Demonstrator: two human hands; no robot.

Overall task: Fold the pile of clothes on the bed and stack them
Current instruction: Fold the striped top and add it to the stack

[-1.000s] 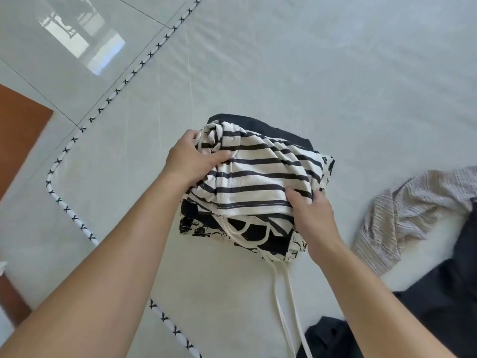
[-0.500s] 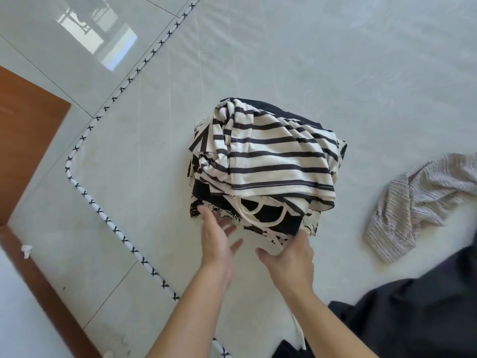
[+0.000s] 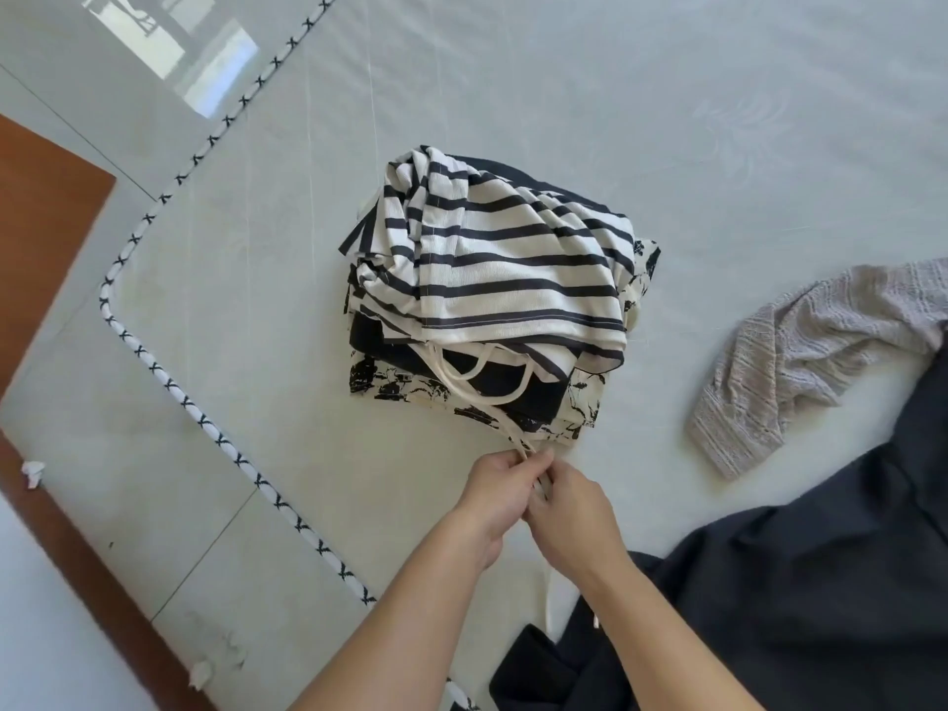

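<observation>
A stack of folded clothes sits mid-bed, topped by a black-and-white striped top [image 3: 508, 264]. Under it lie a black garment [image 3: 492, 377] and a cream piece with black print [image 3: 395, 382]. A white drawstring [image 3: 492, 402] runs out of the stack toward me. My left hand [image 3: 500, 497] and my right hand [image 3: 569, 510] meet just in front of the stack, and both pinch the drawstring between their fingertips. A loose end of the cord hangs below my right wrist.
A crumpled grey-beige textured garment [image 3: 810, 351] lies to the right. A big dark garment [image 3: 800, 608] spreads over the lower right. The bed's piped edge [image 3: 169, 387] runs along the left, with tiled floor [image 3: 77, 84] and a wooden frame [image 3: 46, 223] beyond.
Both hands left the striped top, drew back toward me, and came together on the white drawstring in front of the stack.
</observation>
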